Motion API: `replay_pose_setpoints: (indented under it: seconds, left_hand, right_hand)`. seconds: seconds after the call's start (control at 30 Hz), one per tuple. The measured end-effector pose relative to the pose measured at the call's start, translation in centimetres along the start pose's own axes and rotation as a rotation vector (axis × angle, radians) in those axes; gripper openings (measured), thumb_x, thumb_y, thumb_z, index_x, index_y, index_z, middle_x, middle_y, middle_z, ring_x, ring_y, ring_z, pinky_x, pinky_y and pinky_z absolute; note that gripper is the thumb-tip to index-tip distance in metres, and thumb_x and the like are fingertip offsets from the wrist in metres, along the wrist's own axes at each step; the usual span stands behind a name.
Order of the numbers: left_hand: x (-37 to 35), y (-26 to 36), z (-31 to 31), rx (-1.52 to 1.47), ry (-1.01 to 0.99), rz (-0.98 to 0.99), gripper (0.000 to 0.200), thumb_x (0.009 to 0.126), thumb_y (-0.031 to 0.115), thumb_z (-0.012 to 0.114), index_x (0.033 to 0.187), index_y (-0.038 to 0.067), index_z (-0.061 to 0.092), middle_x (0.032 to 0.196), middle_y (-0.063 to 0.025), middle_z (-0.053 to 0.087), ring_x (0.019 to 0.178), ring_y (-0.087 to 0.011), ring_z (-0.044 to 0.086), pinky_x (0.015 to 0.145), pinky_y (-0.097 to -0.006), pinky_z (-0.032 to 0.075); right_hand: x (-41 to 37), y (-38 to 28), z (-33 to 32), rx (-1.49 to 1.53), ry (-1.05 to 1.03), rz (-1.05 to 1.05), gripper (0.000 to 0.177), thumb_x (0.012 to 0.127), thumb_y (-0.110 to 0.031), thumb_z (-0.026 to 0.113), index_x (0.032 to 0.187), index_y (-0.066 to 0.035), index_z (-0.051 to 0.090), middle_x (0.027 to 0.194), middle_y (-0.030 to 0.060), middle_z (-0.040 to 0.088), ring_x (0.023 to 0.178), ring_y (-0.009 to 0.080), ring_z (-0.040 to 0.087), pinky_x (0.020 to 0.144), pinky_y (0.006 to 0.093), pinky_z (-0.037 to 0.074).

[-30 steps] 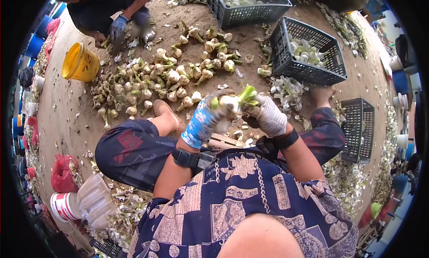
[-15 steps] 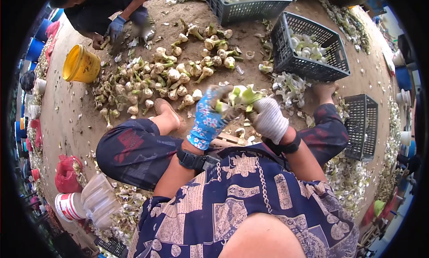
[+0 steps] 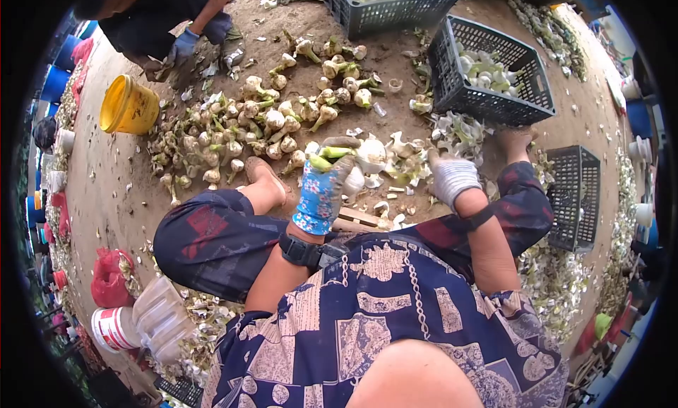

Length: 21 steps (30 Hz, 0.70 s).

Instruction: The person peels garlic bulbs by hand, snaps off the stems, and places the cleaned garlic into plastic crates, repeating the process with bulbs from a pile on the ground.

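Observation:
My left hand (image 3: 326,186), in a blue flowered glove with soiled fingertips, is closed around a garlic bulb (image 3: 372,156). The bulb's white head points right, and its green stem sticks out on the left side of the hand. My right hand (image 3: 455,180), in a pale striped glove, is apart from the bulb, beside a heap of garlic peels (image 3: 458,136); its thumb stands away from the palm and nothing shows in it. Beyond my left hand lies a pile of unpeeled garlic (image 3: 247,122) with stems.
Black crates hold peeled white garlic, one at the right (image 3: 494,101) and one at the back (image 3: 381,16). Another black crate (image 3: 573,196) stands by my right knee. A yellow bucket (image 3: 129,106) is at the left, near a co-worker's blue-gloved hand (image 3: 185,46).
My hands were together on the garlic; my right hand has moved away to the right, towards the peels. My left hand keeps the bulb, whose white head now shows.

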<state>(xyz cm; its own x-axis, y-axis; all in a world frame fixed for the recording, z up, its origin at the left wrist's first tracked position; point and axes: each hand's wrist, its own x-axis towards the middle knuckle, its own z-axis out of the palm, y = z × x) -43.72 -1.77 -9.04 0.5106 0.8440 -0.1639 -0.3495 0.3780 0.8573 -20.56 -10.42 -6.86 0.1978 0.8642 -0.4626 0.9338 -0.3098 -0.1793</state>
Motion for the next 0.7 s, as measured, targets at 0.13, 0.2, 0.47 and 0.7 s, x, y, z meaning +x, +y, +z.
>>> replay_pose_setpoints:
  seconds: [0.13,0.2,0.47,0.7]
  left_hand:
    - [-0.2,0.3,0.9,0.660,-0.022,0.411,0.026,0.073,-0.003,0.062,0.098,0.005,0.062,0.091,-0.0067,0.059,0.086,-0.0185,0.057,0.076,-0.0294,0.047]
    - [0.0,0.6,1.2,0.849,-0.042,0.558,0.029,0.069,-0.003,0.063,0.096,0.006,0.063,0.091,-0.0083,0.059,0.085,-0.0219,0.057,0.075,-0.0316,0.047]
    - [0.1,1.8,0.8,1.097,-0.126,0.691,0.037,0.059,0.000,0.064,0.095,0.007,0.064,0.092,-0.0125,0.059,0.085,-0.0299,0.057,0.073,-0.0367,0.047]
    - [0.0,1.3,0.9,1.038,-0.011,0.654,0.036,0.060,0.001,0.064,0.095,0.007,0.064,0.090,-0.0126,0.059,0.082,-0.0303,0.057,0.072,-0.0365,0.047]
  right_hand:
    - [-0.8,-4.4,-0.5,0.422,0.244,-0.228,0.041,0.081,-0.043,0.059,0.102,-0.007,0.060,0.075,0.0186,0.063,0.073,0.0353,0.062,0.063,0.0422,0.049]
    - [-0.5,-7.4,-0.5,0.359,0.287,-0.215,0.031,0.083,-0.034,0.058,0.092,-0.005,0.062,0.073,0.0188,0.061,0.070,0.0351,0.061,0.061,0.0413,0.048]
    - [1.2,-8.2,1.8,0.423,0.352,-0.166,0.019,0.077,-0.023,0.056,0.082,-0.007,0.064,0.074,0.0184,0.063,0.072,0.0346,0.062,0.065,0.0432,0.049]
    - [-0.4,-8.7,-0.1,0.516,0.328,-0.187,0.019,0.082,-0.021,0.056,0.078,-0.004,0.063,0.069,0.0167,0.061,0.065,0.0330,0.060,0.060,0.0387,0.048]
